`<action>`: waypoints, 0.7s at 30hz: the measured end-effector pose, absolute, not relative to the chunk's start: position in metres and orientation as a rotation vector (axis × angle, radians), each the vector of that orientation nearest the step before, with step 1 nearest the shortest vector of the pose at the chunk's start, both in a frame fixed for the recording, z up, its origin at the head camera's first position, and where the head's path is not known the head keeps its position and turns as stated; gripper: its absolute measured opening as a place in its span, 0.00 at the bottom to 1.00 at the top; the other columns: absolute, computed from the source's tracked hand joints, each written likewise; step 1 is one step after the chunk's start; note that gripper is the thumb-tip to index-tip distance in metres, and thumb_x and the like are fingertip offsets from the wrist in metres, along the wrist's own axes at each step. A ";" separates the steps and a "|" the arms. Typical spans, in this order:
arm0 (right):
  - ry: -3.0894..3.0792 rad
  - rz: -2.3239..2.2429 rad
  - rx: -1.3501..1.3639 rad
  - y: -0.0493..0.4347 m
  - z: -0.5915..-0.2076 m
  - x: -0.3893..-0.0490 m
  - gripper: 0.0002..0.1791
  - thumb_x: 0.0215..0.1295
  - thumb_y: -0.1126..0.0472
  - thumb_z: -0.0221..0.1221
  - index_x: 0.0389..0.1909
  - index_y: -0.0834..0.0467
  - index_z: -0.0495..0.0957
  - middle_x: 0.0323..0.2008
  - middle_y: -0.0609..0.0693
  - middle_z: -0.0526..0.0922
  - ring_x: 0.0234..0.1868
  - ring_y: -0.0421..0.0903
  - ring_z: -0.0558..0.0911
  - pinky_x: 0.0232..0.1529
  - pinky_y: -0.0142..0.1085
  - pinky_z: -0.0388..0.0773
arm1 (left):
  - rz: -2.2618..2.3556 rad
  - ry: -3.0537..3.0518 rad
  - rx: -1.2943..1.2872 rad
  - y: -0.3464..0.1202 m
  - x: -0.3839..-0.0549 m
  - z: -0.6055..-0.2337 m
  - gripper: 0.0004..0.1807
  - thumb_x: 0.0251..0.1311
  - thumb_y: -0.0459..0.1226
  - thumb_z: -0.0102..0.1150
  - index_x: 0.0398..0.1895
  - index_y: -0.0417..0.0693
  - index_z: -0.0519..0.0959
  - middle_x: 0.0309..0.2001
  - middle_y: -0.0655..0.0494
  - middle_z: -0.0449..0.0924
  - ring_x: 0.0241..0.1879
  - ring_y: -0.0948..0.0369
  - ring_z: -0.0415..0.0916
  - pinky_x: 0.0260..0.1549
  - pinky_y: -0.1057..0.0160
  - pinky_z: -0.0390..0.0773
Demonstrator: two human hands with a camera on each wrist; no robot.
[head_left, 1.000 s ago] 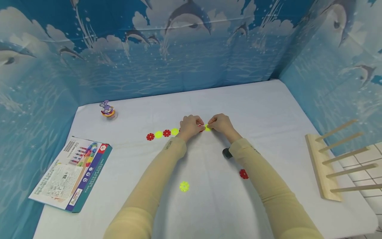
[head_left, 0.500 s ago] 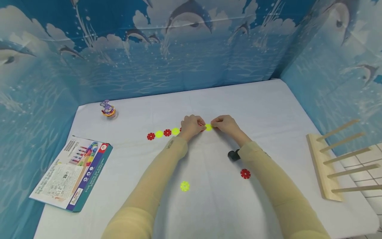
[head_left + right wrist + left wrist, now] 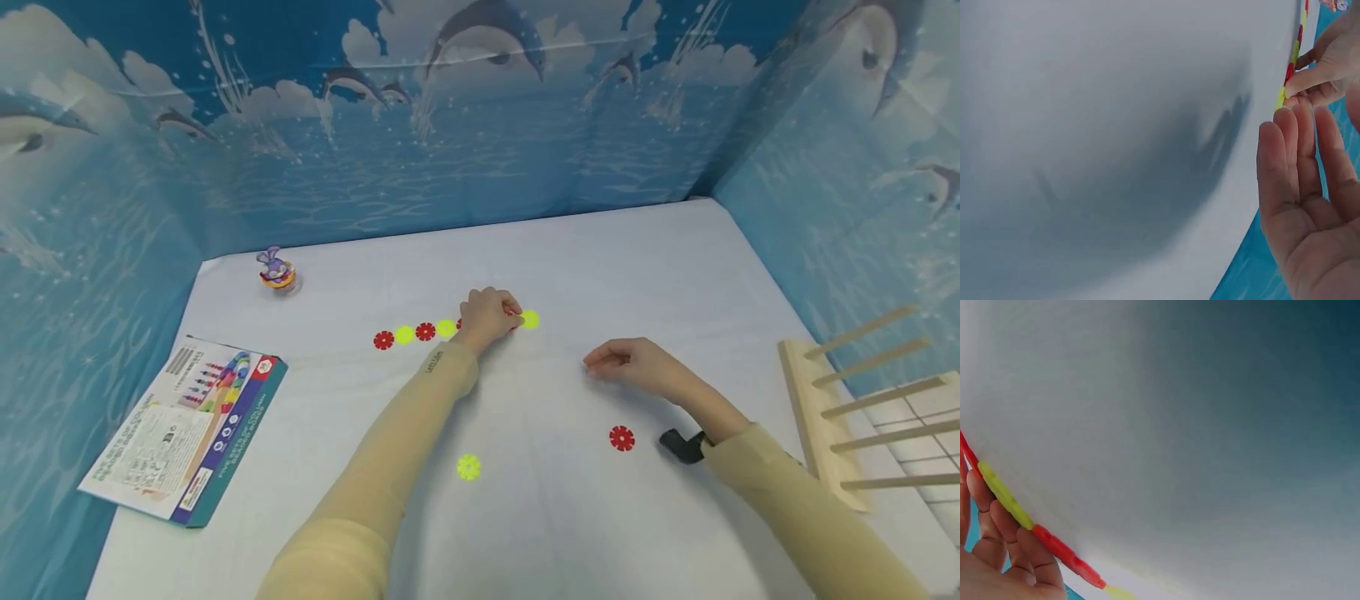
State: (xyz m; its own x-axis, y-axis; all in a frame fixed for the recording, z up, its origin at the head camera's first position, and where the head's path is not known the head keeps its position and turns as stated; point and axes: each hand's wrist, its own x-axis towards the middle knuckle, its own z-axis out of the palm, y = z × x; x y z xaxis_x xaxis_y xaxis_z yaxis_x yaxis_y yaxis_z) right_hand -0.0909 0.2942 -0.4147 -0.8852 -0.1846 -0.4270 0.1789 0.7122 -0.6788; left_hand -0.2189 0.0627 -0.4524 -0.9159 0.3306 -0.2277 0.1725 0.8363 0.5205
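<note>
A row of alternating red and yellow slotted plastic discs lies mid-table, with a red disc (image 3: pixel 384 340) at its left end and a yellow disc (image 3: pixel 530 320) at its right end. Near that right end, my left hand (image 3: pixel 487 317) pinches a red disc (image 3: pixel 1067 556) and covers part of the row. Edge-on in the left wrist view, neighbouring discs meet in a line. My right hand (image 3: pixel 633 364) hovers right of the row, fingers relaxed and holding nothing. Closest to it on the table is a loose red disc (image 3: pixel 622 438); a loose yellow disc (image 3: pixel 468 467) lies nearer the front.
A flat printed box (image 3: pixel 183 429) lies at left. Behind it stands a small purple rabbit toy (image 3: pixel 277 271). On the right edge is a wooden base with several pegs (image 3: pixel 821 425). Dolphin-print cloth (image 3: pixel 480 167) hangs behind and beside the white table (image 3: pixel 637 250).
My right hand has let go of the yellow end disc and moved right and toward the front. The left hand stays at the row. The view has shifted slightly.
</note>
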 end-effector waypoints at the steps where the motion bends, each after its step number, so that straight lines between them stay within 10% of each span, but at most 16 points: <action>1: 2.445 -1.023 -0.028 0.298 -0.414 -0.085 0.18 0.67 0.52 0.61 0.53 0.55 0.80 0.49 0.51 0.85 0.49 0.47 0.81 0.51 0.41 0.76 | 0.727 2.707 0.378 0.063 -0.219 -0.452 0.08 0.61 0.45 0.66 0.41 0.57 0.85 0.43 0.56 0.77 0.50 0.55 0.67 0.54 0.52 0.66; 21: 2.466 -0.987 -0.166 0.306 -0.429 -0.026 0.21 0.50 0.59 0.74 0.45 0.57 0.79 0.41 0.47 0.79 0.38 0.43 0.72 0.38 0.30 0.72 | 0.771 2.675 0.346 0.063 -0.216 -0.448 0.07 0.61 0.44 0.66 0.40 0.55 0.84 0.42 0.55 0.76 0.51 0.55 0.66 0.56 0.51 0.65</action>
State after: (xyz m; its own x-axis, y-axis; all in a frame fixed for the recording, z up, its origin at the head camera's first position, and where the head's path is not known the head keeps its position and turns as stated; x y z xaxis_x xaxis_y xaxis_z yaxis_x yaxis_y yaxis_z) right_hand -0.0256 0.3063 -0.4290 -0.8798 -0.2801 -0.3840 0.0623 0.7330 -0.6774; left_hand -0.2158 0.0630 -0.4476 -0.9144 0.3193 -0.2488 0.1380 0.8237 0.5501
